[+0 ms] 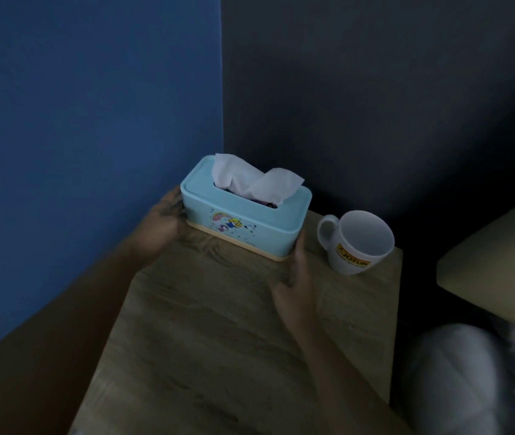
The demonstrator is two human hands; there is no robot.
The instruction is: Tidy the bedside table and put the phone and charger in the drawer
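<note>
Presently listing, item by item.

Worktop (218,340): a wood-grain bedside table, filling the lower centre of the frame and running up into the corner where a blue wall (93,120) at upper left is meeting a dark wall (375,89) at upper right.

Tissue box (250,227): pale blue with a cartoon print and a cream base strip, sitting at the far left corner of the worktop, just above the frame's centre and lying askew to the edges. A white tissue (256,180) is sticking up out of its lid slot.

My left grip (163,227): wrapping round the box's left end, fingers curling behind it, though blur is softening the detail.

My right grip (297,277): pressing against the box's lower right end with fingers lying fairly straight, curling round nothing.

Mug (356,243): white with a yellow logo, standing upright just right of the box near the worktop's right edge, handle pointing left toward the box, apart from my right grip.

Pale cushion edge (501,246): showing at the right of the frame.

Blurred pale fabric (469,372): lying at lower right.
</note>
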